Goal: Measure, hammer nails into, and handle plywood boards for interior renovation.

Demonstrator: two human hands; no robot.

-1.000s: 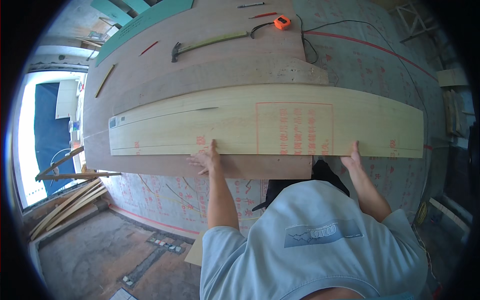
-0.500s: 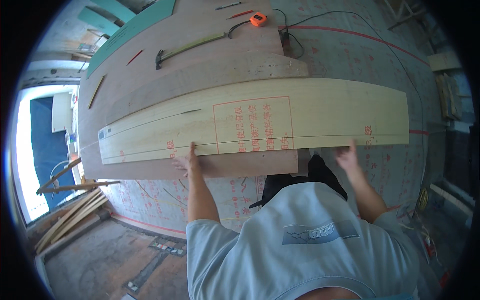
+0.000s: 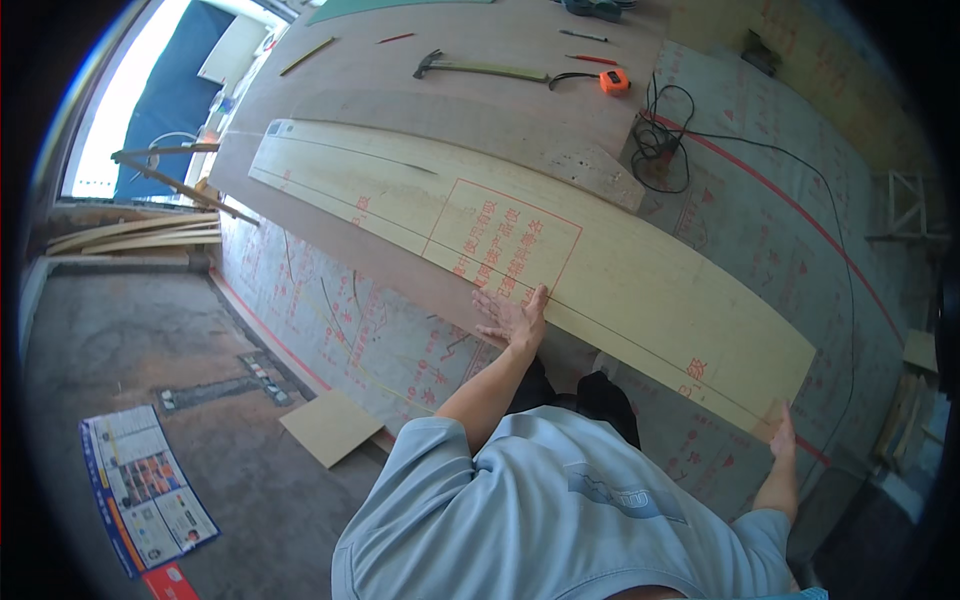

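Observation:
A long pale-yellow wooden board (image 3: 640, 270) with red print and a dark line along its length lies slantwise, its right end nearest me. My left hand (image 3: 512, 318) is open, fingers spread, with the thumb side against the board's near edge around the middle. At the near right corner my right hand (image 3: 783, 435) grips the board's edge, some of its fingers hidden. Underneath the board, a larger brownish panel (image 3: 350, 85) forms the work surface, and a narrower brownish strip (image 3: 480, 130) runs behind the board.
A claw hammer (image 3: 490, 70), an orange tape measure (image 3: 614, 82), pencils and a pen lie on the panel's far part. Black cable (image 3: 660, 140) coils at the right. Timber strips (image 3: 140, 235), a square offcut (image 3: 332, 428) and a printed leaflet (image 3: 150, 485) are at the left.
The view has turned, so the board now slants down to the right. My right hand has shifted along the board to its right end corner; my left hand stays by the near edge, farther along toward the middle.

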